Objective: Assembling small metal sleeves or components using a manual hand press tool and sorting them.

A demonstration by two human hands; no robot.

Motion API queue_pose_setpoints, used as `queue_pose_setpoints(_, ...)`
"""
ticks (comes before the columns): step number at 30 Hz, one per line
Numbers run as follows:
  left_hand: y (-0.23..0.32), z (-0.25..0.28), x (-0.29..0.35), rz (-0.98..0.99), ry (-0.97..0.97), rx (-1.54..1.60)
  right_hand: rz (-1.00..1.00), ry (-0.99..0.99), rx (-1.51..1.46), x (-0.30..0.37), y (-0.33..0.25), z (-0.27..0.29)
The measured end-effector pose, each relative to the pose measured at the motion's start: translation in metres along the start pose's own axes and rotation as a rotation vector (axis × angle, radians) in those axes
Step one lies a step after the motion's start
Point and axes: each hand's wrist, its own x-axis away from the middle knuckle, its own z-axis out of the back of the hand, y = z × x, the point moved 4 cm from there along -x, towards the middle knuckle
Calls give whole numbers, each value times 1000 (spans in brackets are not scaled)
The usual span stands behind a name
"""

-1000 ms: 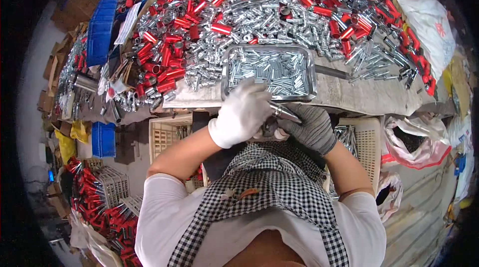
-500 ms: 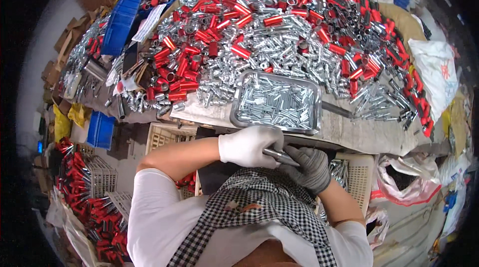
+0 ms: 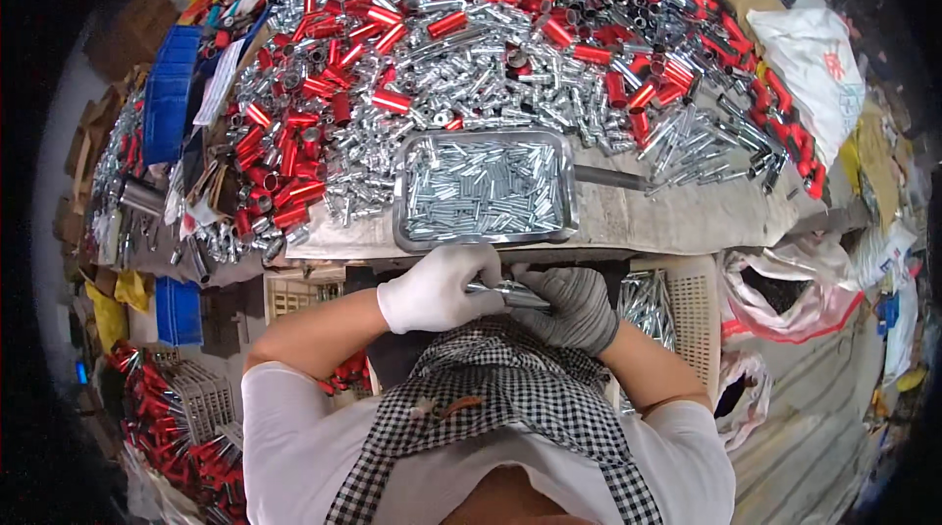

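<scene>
Just in front of the table edge, my left hand [image 3: 440, 288], in a white glove, is closed on a shiny metal tube-like part [image 3: 512, 295]. The other end of that part lies in the closed fingers of my right hand [image 3: 571, 309], which wears a grey striped glove. Parts of it are hidden by the gloves, so I cannot tell whether it is one piece or several. Nearest to both hands on the table is a metal tray [image 3: 400, 203] full of small silver pins [image 3: 486, 186].
Loose silver fittings [image 3: 461, 83] and red tubes [image 3: 392, 101] pile up behind the tray. A dark flat bar [image 3: 610, 178] extends from its right side. Below the table stand a cream basket of metal rods [image 3: 695, 314] and, at left, a blue bin [image 3: 178, 312].
The view has shifted, so the tray and heap now sit further left. Both hands still hold the metal part, which now lies more level, with more of its shiny surface showing.
</scene>
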Motion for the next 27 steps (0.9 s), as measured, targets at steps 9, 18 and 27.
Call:
queue_pose_setpoints(9, 0, 11, -13, 192, -53, -67, -35, -5, -136, 1, 9, 18)
queue_pose_setpoints(18, 16, 21, -86, 52, -226, -20, -350, -103, -367, 42, 57, 14)
queue_pose_setpoints(27, 12, -5, -230, -552, 368, -578, -582, 627, -897, 78, 106, 27)
